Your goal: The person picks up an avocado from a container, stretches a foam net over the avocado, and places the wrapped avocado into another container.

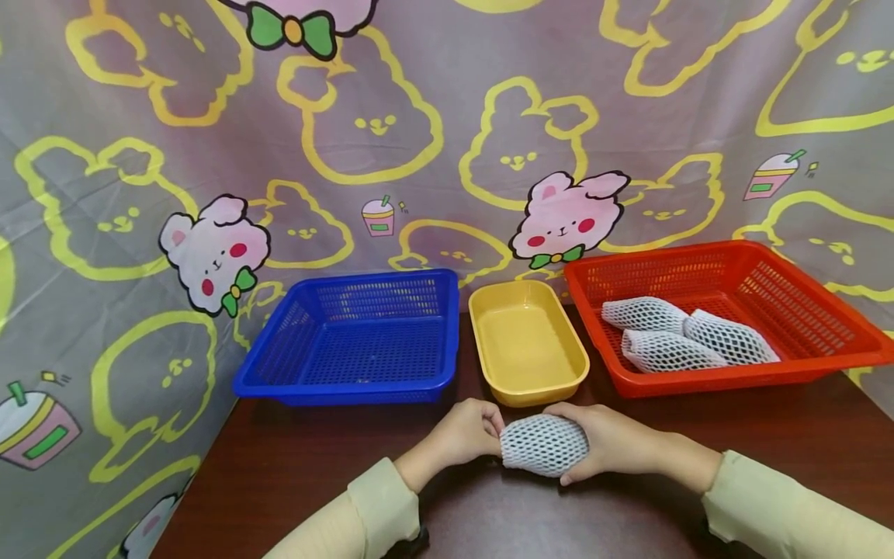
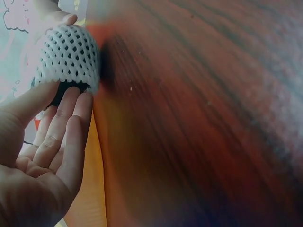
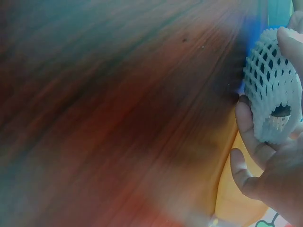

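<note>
Above the table's near middle, a white foam net sleeve [image 1: 545, 445] is held between both hands. A dark object [image 2: 67, 90] fills it and shows at the sleeve's open end; its kind cannot be told. My right hand [image 1: 615, 441] grips the sleeve's right end, thumb below and fingers over the top. My left hand [image 1: 466, 432] pinches at the left end, and in the left wrist view its thumb and fingertips meet the sleeve's edge and the dark object. In the right wrist view, a small opening in the sleeve [image 3: 272, 71] shows darkness inside.
A blue basket [image 1: 342, 392] stands at the back left, a yellow tray [image 1: 531, 397] in the middle behind the hands. To the right, a red basket [image 1: 754, 378] contains several white net-sleeved items [image 1: 670, 353]. A patterned curtain [image 1: 419, 93] hangs behind them.
</note>
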The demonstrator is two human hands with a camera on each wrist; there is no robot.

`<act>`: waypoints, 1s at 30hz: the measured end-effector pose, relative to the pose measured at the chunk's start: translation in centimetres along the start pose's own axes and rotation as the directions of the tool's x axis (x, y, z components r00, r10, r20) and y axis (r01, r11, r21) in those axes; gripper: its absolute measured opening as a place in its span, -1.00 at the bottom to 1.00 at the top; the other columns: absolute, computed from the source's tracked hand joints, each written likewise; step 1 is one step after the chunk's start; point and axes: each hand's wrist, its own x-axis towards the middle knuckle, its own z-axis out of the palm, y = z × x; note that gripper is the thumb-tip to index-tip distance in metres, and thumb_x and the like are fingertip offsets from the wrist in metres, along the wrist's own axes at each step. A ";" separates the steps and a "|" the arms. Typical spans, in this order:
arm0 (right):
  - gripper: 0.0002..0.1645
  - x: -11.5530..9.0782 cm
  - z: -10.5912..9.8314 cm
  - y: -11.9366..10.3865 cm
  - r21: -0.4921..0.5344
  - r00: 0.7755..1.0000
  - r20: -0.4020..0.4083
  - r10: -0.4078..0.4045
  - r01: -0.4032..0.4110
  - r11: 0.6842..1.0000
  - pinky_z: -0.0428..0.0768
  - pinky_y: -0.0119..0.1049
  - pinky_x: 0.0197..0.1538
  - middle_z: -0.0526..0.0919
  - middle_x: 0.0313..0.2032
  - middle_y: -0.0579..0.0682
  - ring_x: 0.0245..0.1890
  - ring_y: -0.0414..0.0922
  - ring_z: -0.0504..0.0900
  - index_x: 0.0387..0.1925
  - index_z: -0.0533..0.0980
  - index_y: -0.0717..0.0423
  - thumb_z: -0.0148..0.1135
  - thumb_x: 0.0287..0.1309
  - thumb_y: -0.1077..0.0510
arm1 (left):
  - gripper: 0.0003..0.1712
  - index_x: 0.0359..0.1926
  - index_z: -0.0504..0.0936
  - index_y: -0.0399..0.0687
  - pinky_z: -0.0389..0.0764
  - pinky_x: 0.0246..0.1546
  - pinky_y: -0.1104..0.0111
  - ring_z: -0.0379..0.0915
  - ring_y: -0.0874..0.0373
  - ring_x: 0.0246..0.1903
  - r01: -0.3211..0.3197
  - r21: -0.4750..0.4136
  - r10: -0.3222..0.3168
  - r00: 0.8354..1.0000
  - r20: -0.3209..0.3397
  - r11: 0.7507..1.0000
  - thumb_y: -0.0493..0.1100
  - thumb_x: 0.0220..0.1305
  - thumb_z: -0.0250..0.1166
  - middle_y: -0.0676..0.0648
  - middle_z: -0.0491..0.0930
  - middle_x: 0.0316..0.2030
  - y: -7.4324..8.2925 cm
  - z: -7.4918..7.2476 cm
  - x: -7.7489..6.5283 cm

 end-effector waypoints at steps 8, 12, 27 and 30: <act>-0.01 0.4 -0.1 -0.1 -0.005 1.000 0.022 0.011 -0.011 1.000 0.58 -0.25 0.00 0.63 0.01 -0.09 -0.08 -0.23 0.57 0.26 0.44 0.10 0.66 -0.14 -0.23 | -0.76 -0.51 0.61 -0.12 0.40 -0.54 0.53 0.42 0.37 -0.58 -0.002 0.012 0.002 1.000 0.020 1.000 -0.43 -0.06 0.52 0.14 0.56 -0.62 0.0 -0.2 0.0; 0.00 0.3 -0.3 -0.1 -0.013 0.999 0.038 0.019 -0.018 1.000 0.58 -0.25 -0.01 0.63 0.02 -0.08 -0.08 -0.22 0.57 0.27 0.44 0.10 0.65 -0.14 -0.23 | -0.85 -0.38 0.72 -0.21 0.51 -0.46 0.51 0.54 0.35 -0.49 0.024 -0.068 -0.022 0.999 0.025 0.997 -0.38 -0.01 0.53 0.03 0.70 -0.51 -0.2 -1.1 -0.3; -0.06 0.5 -0.2 -0.3 0.016 1.000 0.023 0.008 -0.008 1.000 0.60 -0.26 -0.02 0.65 -0.02 -0.13 -0.11 -0.27 0.58 0.22 0.46 0.05 0.68 -0.16 -0.19 | -0.85 -0.45 0.66 -0.41 0.53 -0.50 0.52 0.46 0.32 -0.56 0.033 -0.302 -0.025 0.999 0.030 0.953 -0.59 -0.10 0.41 0.03 0.60 -0.58 -0.7 -0.4 -0.6; -0.06 0.7 0.1 -0.3 0.020 1.000 0.013 -0.015 0.015 1.000 0.61 -0.26 -0.01 0.65 -0.02 -0.15 -0.10 -0.26 0.59 0.21 0.46 0.03 0.70 -0.18 -0.19 | -0.82 -0.48 0.63 -0.42 0.49 -0.51 0.53 0.42 0.33 -0.57 0.013 -0.315 -0.010 1.000 0.013 0.949 -0.62 -0.14 0.41 0.08 0.55 -0.60 -0.9 0.0 -0.7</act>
